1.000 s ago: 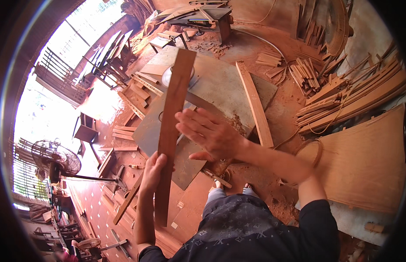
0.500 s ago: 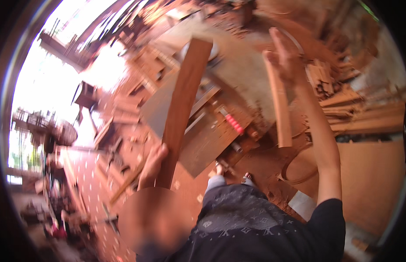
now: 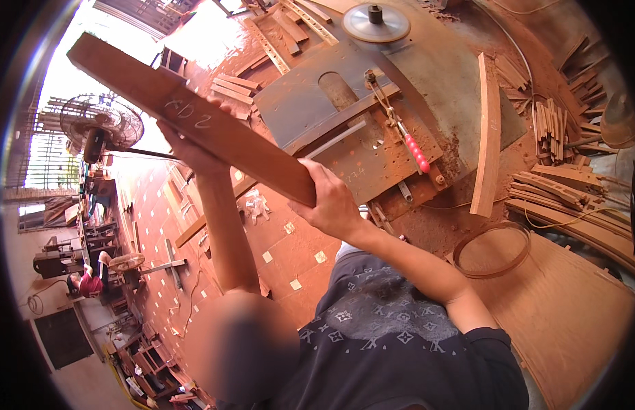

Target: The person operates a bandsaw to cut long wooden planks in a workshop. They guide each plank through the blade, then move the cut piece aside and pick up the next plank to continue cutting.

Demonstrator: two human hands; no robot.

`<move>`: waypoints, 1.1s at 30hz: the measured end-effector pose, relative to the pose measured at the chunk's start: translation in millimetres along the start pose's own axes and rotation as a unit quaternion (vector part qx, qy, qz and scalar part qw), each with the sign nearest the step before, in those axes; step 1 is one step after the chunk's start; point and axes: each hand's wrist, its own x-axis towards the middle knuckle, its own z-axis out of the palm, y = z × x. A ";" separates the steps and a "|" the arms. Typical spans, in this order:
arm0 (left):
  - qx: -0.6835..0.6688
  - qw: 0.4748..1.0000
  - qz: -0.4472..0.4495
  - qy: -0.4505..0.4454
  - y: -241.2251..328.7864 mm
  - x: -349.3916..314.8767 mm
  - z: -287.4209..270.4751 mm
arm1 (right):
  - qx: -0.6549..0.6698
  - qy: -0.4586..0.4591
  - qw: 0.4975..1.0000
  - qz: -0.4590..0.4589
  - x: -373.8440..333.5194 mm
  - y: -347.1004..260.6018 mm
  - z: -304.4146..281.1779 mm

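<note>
I hold a long reddish-brown wooden plank (image 3: 215,130) slanting from the upper left down toward the middle. Faint chalk marks show on its upper face. My left hand (image 3: 189,152) supports it from underneath near its middle, fingers wrapped around the far edge. My right hand (image 3: 331,203) grips its lower, nearer end. Beyond the plank lies a sawdust-covered saw table (image 3: 297,109) with a slot in its metal top.
A round metal disc (image 3: 375,20) and a red-handled lever (image 3: 417,154) sit on the saw table. A curved board (image 3: 488,137), stacked wood strips (image 3: 556,123), a wooden hoop (image 3: 491,249) and a plywood sheet (image 3: 570,314) lie right. A fan (image 3: 102,123) stands left; another person (image 3: 92,283) sits far left.
The plank stood upright in my left hand, with my right hand off it. Now it is raised and tilted, and my right hand grips its lower end. The view has swung.
</note>
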 end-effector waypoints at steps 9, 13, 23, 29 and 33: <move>0.132 0.986 -0.068 0.074 21.8 39.7 -77.4 | -0.153 -0.129 0.969 0.144 -70.1 68.9 -35.5; 0.297 0.941 -0.156 0.044 9.8 46.1 -112.9 | -0.346 0.065 0.936 0.002 -29.1 32.4 -100.7; 0.702 0.689 -0.116 -0.138 -126.4 73.9 -67.2 | -0.258 0.078 0.894 0.358 -0.6 77.4 -138.8; 0.767 0.607 -0.019 -0.205 -193.4 82.4 -74.6 | -0.251 0.027 0.880 0.402 20.2 52.6 -155.2; 0.758 0.612 0.009 -0.225 -221.6 78.3 -64.0 | -0.240 0.015 0.873 0.424 30.3 35.1 -163.7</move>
